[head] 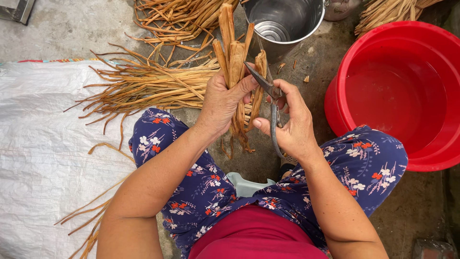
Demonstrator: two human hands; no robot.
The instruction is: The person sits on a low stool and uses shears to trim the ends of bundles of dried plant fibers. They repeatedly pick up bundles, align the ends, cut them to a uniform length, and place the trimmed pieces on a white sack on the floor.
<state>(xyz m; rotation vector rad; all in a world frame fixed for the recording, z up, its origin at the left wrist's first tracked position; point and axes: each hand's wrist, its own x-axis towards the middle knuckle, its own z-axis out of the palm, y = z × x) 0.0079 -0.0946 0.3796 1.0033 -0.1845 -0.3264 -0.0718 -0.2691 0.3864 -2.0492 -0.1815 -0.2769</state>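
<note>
Left hand clasped around a bundle of dried stalks, held upright over the lap, long axis near to far, tips toward the steel bucket. Right hand gripping scissors, blades parted against the bundle's right side. Red basin at right, loose stalks strewn left, white sack beyond them.

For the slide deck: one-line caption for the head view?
Left hand grips dried stalks; right hand holds scissors beside them.
</note>
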